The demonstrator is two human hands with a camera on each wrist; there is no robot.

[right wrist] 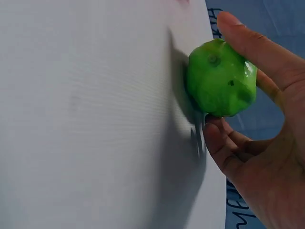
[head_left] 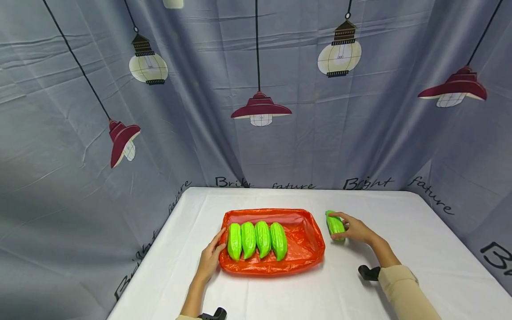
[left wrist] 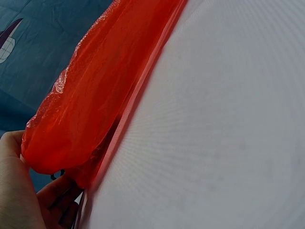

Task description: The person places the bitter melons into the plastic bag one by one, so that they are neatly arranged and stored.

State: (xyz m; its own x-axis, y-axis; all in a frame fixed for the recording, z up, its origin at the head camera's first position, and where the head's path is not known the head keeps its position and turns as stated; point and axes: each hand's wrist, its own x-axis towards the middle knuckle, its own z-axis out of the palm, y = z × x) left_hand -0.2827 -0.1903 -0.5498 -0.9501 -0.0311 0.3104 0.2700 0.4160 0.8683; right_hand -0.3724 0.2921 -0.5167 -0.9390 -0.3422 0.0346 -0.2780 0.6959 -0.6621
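Observation:
My right hand point(head_left: 357, 230) holds a bright green, ribbed, long vegetable point(head_left: 335, 226), thumb on one side and fingertips on the other. The right wrist view shows its rounded end point(right wrist: 221, 78) close over the white table, with a shadow beside it. Left of it lies a tray point(head_left: 304, 264) covered in red plastic, with several matching green vegetables point(head_left: 262, 240) side by side in its left and middle part. My left hand point(head_left: 209, 259) holds the tray's left edge. In the left wrist view, the thumb is at the red rim point(left wrist: 71, 119) and the fingers point(left wrist: 57, 195) lie lower down.
The white tablecloth point(head_left: 276, 298) covers the table under the tray. Behind and at the sides hangs a grey-blue curtain point(head_left: 288, 151) printed with lamps and lettering. A black wrist device point(head_left: 369, 273) sits at the right wrist and another point(head_left: 218, 314) at the left.

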